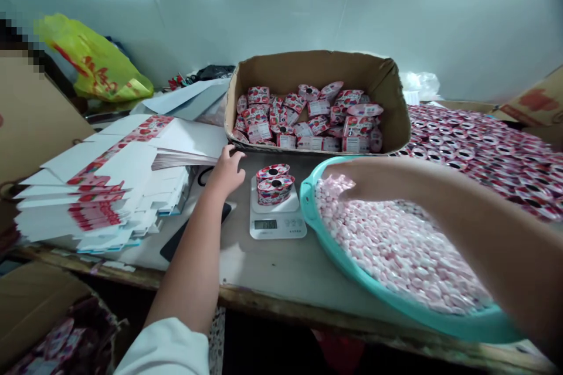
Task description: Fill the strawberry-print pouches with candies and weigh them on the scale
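Observation:
My left hand is raised over the table, its fingers apart and slightly bent, with nothing in it. It is near the front edge of a cardboard box. My right hand reaches into a teal basin of small pale pink wrapped candies. Its fingers are blurred and hidden among the candies at the basin's left side. Between my hands, a white digital scale carries two red-and-pink printed packs with dark oval openings on top. Its display digits are too blurred to read.
Similar packs fill the cardboard box. Many more packs stand in rows at right. Flat printed cartons are stacked at left, near a dark flat object. A yellow plastic bag lies behind. Another open box sits below the table edge.

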The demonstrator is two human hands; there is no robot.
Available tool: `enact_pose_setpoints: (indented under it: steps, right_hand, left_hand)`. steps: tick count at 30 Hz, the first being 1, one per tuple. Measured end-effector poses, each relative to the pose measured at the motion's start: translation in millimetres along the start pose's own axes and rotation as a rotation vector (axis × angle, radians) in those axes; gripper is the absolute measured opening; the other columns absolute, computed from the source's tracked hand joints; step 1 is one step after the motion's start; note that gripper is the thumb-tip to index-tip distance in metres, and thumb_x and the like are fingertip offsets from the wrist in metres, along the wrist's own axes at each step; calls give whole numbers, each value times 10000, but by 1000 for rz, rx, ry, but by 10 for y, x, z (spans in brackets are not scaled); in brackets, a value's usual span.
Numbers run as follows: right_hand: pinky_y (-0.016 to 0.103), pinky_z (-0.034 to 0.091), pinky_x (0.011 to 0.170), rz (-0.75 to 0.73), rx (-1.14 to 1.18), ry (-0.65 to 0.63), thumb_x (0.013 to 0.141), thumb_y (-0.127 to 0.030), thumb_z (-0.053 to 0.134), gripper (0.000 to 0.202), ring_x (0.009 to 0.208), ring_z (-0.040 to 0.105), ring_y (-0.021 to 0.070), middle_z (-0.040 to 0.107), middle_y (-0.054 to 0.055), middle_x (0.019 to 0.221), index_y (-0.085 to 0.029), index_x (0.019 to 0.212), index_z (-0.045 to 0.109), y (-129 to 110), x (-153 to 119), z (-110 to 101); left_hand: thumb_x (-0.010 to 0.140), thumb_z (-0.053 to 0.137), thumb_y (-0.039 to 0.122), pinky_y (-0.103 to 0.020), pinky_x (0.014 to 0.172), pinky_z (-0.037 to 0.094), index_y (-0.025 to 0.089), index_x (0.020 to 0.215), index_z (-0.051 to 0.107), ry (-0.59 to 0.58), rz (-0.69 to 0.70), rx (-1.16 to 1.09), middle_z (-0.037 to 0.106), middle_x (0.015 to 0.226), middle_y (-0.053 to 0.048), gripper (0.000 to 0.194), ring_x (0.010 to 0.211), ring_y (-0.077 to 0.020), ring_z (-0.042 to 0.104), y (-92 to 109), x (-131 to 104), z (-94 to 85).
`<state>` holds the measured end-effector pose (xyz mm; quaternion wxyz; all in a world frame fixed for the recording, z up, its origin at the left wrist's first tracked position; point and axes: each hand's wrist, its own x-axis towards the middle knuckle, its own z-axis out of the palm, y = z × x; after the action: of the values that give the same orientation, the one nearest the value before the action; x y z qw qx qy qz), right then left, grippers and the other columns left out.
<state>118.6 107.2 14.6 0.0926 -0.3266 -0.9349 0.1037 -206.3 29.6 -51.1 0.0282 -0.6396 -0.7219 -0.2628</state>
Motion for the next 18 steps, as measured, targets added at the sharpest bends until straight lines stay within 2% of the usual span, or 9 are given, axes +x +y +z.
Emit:
enact_pose_setpoints:
  steps: [3,8,14,18]
  right_hand:
    - [276,442,588,34,11,-147,581,-53,778,426,751,636,193,688,55,926,-234,962,720,81,-78,67]
    - [267,331,525,35,-10,-169,548,-72,818,236,560,509,126,629,2,676,-205,685,681,-31,23,38]
    - [262,368,586,-2,54,-252,699,-92,714,99,618,566,120,667,0,670,-188,680,707,-166,-58,-181]
    - [260,382,584,96,35,-189,753,-146,690,38,618,566,122,680,7,685,-169,733,713,-224,-70,-313]
  left_hand:
    - [808,571,159,-430,1142,420,170,1202,618,-26,-20,13,357,1445,-149,397,1288,-318,527,2,-3,6]
    - [819,561,184,-411,1096,461,189,1188,626,-52,-52,25,372,1448,-136,375,1256,-305,552,12,-14,5]
    - [834,544,202,-396,1091,454,193,1170,642,-60,-26,25,439,1390,-122,350,1216,-289,573,9,9,18]
    - [833,546,204,-388,1071,464,197,1152,655,-81,-27,10,462,1376,-116,337,1195,-287,584,6,13,17]
